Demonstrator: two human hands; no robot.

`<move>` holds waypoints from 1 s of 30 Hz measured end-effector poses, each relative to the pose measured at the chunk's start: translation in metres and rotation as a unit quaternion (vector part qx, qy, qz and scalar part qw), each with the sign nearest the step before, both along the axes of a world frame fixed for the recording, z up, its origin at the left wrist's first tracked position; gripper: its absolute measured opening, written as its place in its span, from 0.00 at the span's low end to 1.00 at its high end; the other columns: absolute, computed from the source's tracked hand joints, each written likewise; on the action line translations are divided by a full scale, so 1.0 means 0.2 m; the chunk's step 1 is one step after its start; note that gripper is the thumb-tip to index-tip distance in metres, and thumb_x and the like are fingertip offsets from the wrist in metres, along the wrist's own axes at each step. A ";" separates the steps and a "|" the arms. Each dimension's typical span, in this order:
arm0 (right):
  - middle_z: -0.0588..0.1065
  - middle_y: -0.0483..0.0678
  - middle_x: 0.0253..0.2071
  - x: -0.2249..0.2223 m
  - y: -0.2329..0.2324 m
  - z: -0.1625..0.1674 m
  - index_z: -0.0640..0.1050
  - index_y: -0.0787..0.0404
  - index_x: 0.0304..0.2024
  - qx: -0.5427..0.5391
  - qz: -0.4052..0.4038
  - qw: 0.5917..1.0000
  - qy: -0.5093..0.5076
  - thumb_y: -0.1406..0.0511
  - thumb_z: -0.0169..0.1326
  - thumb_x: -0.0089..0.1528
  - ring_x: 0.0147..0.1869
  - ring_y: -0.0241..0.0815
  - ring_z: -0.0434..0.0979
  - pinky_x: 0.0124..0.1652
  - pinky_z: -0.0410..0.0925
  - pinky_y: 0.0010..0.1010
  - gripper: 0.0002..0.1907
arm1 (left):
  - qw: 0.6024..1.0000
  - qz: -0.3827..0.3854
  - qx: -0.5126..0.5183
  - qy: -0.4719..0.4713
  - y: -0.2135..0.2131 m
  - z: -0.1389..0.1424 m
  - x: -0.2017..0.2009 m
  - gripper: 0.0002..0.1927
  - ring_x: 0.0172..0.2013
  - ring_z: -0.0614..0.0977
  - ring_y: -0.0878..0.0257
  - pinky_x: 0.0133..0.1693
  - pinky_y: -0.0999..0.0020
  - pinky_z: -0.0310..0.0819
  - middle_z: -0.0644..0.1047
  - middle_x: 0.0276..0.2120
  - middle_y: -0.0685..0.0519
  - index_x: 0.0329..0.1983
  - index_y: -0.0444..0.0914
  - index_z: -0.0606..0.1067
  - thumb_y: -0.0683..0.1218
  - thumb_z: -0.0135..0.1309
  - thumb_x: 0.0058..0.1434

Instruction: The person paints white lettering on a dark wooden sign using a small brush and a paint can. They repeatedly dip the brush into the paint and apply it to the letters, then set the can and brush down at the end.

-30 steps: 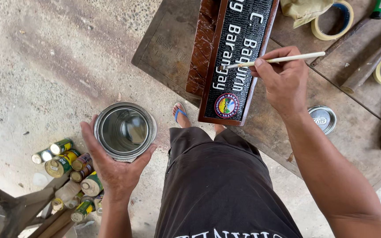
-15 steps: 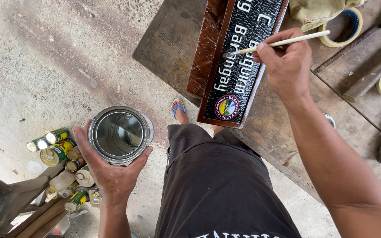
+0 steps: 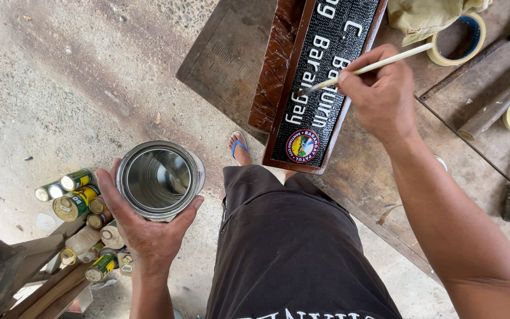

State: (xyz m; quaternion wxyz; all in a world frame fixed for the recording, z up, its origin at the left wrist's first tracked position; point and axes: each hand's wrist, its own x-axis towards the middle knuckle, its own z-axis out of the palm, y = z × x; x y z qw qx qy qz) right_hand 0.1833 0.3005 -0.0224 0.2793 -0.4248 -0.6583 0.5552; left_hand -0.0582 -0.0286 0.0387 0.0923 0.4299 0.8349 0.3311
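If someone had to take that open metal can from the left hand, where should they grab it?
Probably by the side wall of the open metal can, coming from the far side. The left hand cups it from below and the near side, fingers wrapped up its wall, so the far wall is bare. It stands upright, mouth open: keep it level.

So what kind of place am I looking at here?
Likely an informal sign-painting workshop: a thin pale paintbrush over a black lettered wooden sign, an open metal paint can, and small tins on bare concrete floor.

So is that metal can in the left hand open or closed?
Open. The metal can in the left hand has no lid; its shiny inside shows.
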 end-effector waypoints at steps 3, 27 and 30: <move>0.77 0.55 0.38 -0.03 0.02 0.01 0.69 0.67 0.44 0.005 -0.001 1.000 -0.029 0.73 0.55 0.70 0.39 0.41 0.81 0.36 0.77 0.24 0.07 | 1.000 -0.001 -0.001 0.003 0.01 0.01 0.01 0.74 0.77 0.61 0.39 0.77 0.44 0.60 0.52 0.77 0.33 0.81 0.42 0.35 0.49 0.78 0.44; 0.75 0.51 0.41 0.05 -0.55 -0.21 0.68 0.63 0.45 0.093 -0.081 0.989 0.078 0.74 0.54 0.71 0.33 0.27 0.71 0.26 0.66 0.16 0.08 | 1.000 -0.015 0.021 -0.016 0.04 0.01 0.05 0.74 0.74 0.62 0.41 0.77 0.45 0.62 0.51 0.78 0.33 0.81 0.42 0.33 0.47 0.77 0.46; 0.74 0.52 0.45 0.09 -0.56 -0.22 0.67 0.64 0.46 0.082 -0.080 0.990 0.083 0.75 0.55 0.71 0.37 0.28 0.71 0.32 0.66 0.17 0.09 | 1.000 -0.014 0.002 0.013 0.04 0.01 0.05 0.75 0.76 0.61 0.38 0.76 0.43 0.61 0.52 0.76 0.32 0.81 0.42 0.34 0.47 0.78 0.44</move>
